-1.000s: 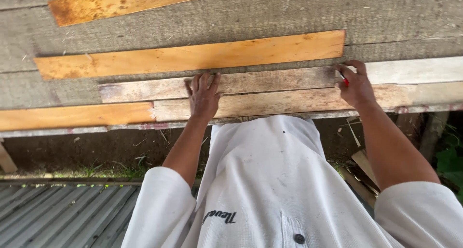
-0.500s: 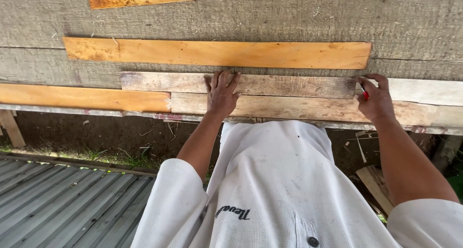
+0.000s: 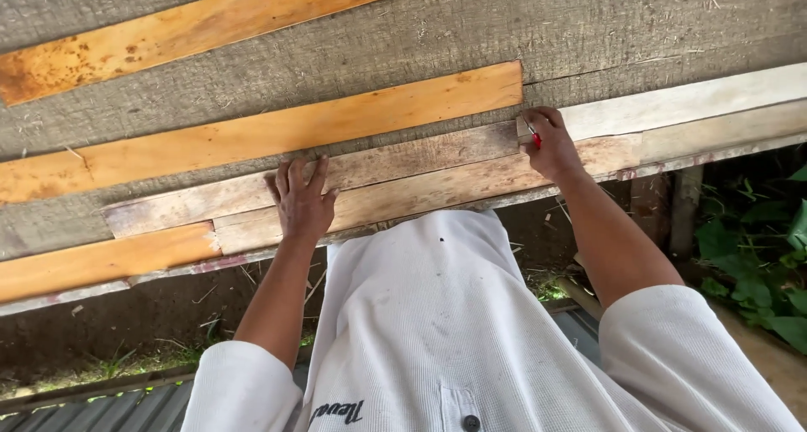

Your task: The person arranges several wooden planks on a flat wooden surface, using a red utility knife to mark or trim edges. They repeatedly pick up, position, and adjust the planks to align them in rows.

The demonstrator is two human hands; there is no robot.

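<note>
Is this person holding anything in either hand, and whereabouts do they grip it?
The right hand pinches a small red thing in its fingers at the grey plank's end; only a sliver shows. The left hand holds nothing, pressing flat on that plank.

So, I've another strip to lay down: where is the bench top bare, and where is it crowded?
Bare grey top lies between the two orange strips, the upper one and the middle one, widening to the right. The near edge is crowded: the left hand presses the weathered strips, and the right hand holds a small red thing at their end.
</note>
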